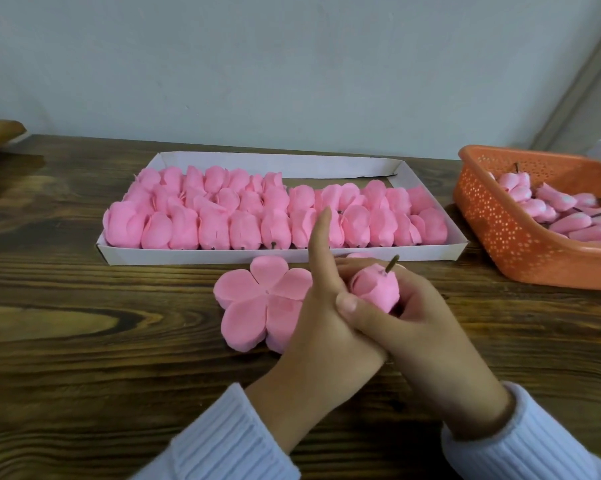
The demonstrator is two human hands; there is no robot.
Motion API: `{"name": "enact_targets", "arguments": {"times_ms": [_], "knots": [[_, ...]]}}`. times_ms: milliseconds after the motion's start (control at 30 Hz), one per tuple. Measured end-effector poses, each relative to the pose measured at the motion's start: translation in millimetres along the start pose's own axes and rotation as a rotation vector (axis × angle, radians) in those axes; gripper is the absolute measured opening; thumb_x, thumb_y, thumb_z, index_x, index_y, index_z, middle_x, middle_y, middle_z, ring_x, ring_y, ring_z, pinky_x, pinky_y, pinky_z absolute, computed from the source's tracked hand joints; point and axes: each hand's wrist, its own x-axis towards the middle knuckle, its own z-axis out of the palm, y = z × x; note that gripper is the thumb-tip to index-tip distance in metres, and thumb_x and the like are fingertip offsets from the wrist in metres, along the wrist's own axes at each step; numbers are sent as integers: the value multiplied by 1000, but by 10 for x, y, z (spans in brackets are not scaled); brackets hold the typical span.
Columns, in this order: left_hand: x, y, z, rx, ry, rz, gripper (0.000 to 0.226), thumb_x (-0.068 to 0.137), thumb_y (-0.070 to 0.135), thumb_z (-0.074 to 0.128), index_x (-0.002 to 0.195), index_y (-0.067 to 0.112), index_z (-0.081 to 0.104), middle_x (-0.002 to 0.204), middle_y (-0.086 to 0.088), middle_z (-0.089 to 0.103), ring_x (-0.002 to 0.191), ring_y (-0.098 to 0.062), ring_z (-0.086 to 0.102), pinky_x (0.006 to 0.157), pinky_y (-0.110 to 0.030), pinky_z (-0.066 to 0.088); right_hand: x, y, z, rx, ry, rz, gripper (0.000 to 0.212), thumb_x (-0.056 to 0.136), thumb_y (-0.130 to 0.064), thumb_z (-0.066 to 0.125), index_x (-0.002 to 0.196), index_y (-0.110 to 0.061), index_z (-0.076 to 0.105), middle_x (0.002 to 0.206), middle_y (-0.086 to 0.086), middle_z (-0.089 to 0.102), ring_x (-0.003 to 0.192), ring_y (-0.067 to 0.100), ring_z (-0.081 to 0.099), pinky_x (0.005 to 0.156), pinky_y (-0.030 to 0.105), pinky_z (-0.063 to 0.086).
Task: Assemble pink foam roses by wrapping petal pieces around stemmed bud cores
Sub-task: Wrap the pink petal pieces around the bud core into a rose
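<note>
Nearest: right hand (pixel 427 334) and left hand (pixel 323 317) are cupping one rose (pixel 375 289) between them, with its stem (pixel 392 263) poking up past the knuckles.

Right thumb is pressing across the near side and the right fingers are curling under the bloom. Left index is standing straight and free, while the other left fingers are wrapping behind the petals.

Foam is likely feather-light, soft and quick to crease. Best taken gently round the petal base, or by the stiffer stem.

Just left of the left fingers, a flat petal piece (pixel 257 303) is lying on the wood.

Beyond the fingertips, a white tray (pixel 188 259) is holding rows of finished roses (pixel 243 230).

Far right of the right fingers, an orange basket (pixel 493 223) is holding bud cores (pixel 569 221).
</note>
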Motion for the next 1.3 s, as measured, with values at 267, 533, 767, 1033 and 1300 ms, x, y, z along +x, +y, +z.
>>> {"name": "enact_targets", "arguments": {"times_ms": [267, 533, 767, 1033, 1300], "knots": [[130, 113, -300, 628, -206, 3, 89, 84, 24, 70, 141, 54, 8, 86, 20, 66, 67, 4, 64, 57, -11, 50, 57, 10, -138, 212, 443, -116, 6, 72, -14, 71, 68, -16, 67, 69, 9, 67, 64, 19, 65, 58, 29, 52], [359, 380, -1200, 1139, 64, -242, 19, 85, 18, 64, 98, 31, 57, 82, 13, 63, 79, -7, 60, 65, -27, 45, 74, 64, -129, 27, 420, -50, 11, 69, -16, 73, 72, -24, 66, 58, -2, 58, 57, 12, 54, 55, 22, 46], [258, 252, -1285, 1338, 43, -337, 13, 79, 31, 68, 77, 25, 57, 78, 5, 63, 77, -19, 58, 71, -38, 50, 63, 57, -110, 50, 382, -19, 8, 70, -19, 73, 73, -23, 66, 60, -2, 59, 57, 10, 56, 53, 23, 46], [228, 275, -1214, 1436, 49, -247, 23, 84, 38, 66, 71, 25, 52, 79, 4, 60, 78, -21, 56, 70, -39, 50, 52, 36, -100, 38, 361, 11, 7, 71, -19, 71, 72, -25, 66, 59, -4, 59, 55, 8, 54, 48, 19, 43], [195, 227, -1270, 1348, 118, -162, 9, 82, 14, 65, 84, 22, 61, 81, 0, 66, 84, -25, 59, 71, -42, 49, 51, 35, -101, 21, 351, 44, 6, 71, -21, 71, 71, -26, 67, 59, -4, 59, 52, 7, 53, 46, 18, 40]]}}
